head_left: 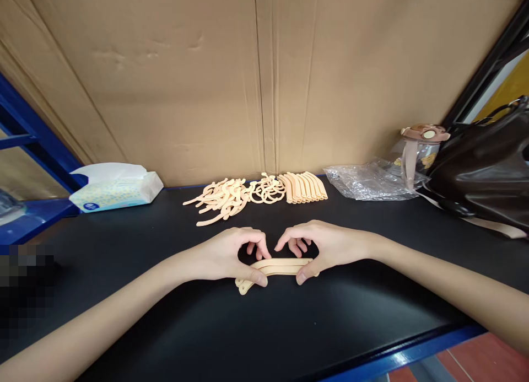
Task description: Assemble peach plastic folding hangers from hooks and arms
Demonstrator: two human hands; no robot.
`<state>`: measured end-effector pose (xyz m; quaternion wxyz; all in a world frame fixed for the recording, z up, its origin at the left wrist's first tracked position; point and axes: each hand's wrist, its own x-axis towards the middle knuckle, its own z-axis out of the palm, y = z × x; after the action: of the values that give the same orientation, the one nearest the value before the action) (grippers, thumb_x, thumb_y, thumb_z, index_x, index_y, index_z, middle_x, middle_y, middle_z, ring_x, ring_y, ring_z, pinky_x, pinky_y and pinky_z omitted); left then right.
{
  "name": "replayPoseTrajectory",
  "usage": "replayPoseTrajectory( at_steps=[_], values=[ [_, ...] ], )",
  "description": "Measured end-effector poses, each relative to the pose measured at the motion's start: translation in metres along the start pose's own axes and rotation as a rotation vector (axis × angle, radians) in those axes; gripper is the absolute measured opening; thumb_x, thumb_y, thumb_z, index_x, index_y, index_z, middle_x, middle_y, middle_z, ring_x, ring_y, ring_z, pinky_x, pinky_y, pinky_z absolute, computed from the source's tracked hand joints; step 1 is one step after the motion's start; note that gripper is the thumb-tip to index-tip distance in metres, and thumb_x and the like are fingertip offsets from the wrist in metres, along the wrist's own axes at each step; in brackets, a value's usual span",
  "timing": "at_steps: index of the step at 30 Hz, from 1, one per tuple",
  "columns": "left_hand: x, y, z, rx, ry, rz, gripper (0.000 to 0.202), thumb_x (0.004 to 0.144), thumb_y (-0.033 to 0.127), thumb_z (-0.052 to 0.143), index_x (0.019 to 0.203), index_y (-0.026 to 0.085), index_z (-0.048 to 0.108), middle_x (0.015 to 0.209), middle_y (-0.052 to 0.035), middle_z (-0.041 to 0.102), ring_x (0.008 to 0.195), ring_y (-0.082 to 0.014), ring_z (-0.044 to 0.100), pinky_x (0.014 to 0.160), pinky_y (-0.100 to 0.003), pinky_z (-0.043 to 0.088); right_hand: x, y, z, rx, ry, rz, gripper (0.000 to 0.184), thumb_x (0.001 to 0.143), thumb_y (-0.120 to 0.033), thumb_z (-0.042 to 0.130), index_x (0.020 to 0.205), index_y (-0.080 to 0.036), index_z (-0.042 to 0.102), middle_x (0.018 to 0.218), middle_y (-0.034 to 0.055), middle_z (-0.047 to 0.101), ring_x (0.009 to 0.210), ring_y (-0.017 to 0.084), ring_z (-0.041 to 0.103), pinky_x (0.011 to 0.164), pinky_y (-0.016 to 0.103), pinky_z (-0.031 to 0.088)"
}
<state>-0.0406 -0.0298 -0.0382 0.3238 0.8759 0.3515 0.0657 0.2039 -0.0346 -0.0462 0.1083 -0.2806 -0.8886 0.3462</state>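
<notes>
Bench open on the near side of the wooden strips. Narrow lane beyond left hand and right hand, bounded by loose pieces, rings, stacked row. Gap between tissue pack and loose pieces. Cardboard wall blocks the back; plastic wrap, bottle, dark bag crowd the right rear.

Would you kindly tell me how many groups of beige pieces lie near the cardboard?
3: the loose pile on the left, the curly pieces in the middle, the neat row on the right.
</notes>
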Motion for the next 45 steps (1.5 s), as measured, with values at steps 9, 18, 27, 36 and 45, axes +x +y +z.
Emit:
replayPoseTrajectory(
  at_steps=[9,18,27,36,45],
  values=[
    [-0.002,0.0,-0.001,-0.027,-0.019,0.017,0.034,0.07,0.048,0.072,0.094,0.025,0.065,0.086,0.0015,0.059,0.082,-0.0158,0.052,0.071,-0.025,0.042,0.001,0.002,0.003,0.135,0.044,-0.031,0.054,0.079,-0.046,0.065,0.126,-0.025,0.049,0.078,-0.0033,0.056,0.069,0.01,0.052,0.062,0.022,0.039],
    [-0.006,-0.006,-0.016,0.625,0.503,-0.137,0.03,0.091,0.041,0.04,0.076,0.02,0.056,0.066,0.0006,0.058,0.059,-0.015,0.053,0.052,-0.025,0.029,0.003,0.019,-0.001,-0.123,0.292,0.065,0.03,0.091,-0.041,0.049,0.108,-0.019,0.061,0.07,-0.0014,0.06,0.063,0.011,0.053,0.061,0.023,0.038],
    [-0.01,-0.027,-0.03,0.98,0.605,-0.36,0.029,0.092,0.035,0.033,0.088,0.018,0.057,0.074,-0.0073,0.064,0.065,-0.0239,0.06,0.045,-0.028,0.024,0.003,0.011,-0.002,-0.313,0.216,0.079,0.024,0.09,-0.034,0.052,0.105,-0.019,0.063,0.068,-0.0021,0.058,0.06,0.011,0.051,0.059,0.022,0.036],
    [-0.003,-0.037,-0.02,1.002,0.581,-0.03,0.027,0.092,0.028,0.035,0.095,0.015,0.059,0.104,-0.0132,0.06,0.099,-0.0284,0.054,0.084,-0.039,0.044,0.003,0.015,0.0,-0.399,0.22,0.044,0.024,0.092,-0.033,0.05,0.107,-0.02,0.061,0.069,-0.0023,0.056,0.058,0.01,0.049,0.058,0.022,0.034],
    [-0.003,-0.043,-0.022,1.138,0.594,-0.309,0.05,0.091,0.05,0.038,0.107,0.005,0.055,0.095,-0.0187,0.065,0.086,-0.0327,0.061,0.066,-0.038,0.043,0.003,0.015,0.001,-0.418,0.223,0.041,0.023,0.091,-0.032,0.051,0.108,-0.02,0.061,0.069,-0.0037,0.055,0.059,0.01,0.049,0.058,0.022,0.034]
  ],
)
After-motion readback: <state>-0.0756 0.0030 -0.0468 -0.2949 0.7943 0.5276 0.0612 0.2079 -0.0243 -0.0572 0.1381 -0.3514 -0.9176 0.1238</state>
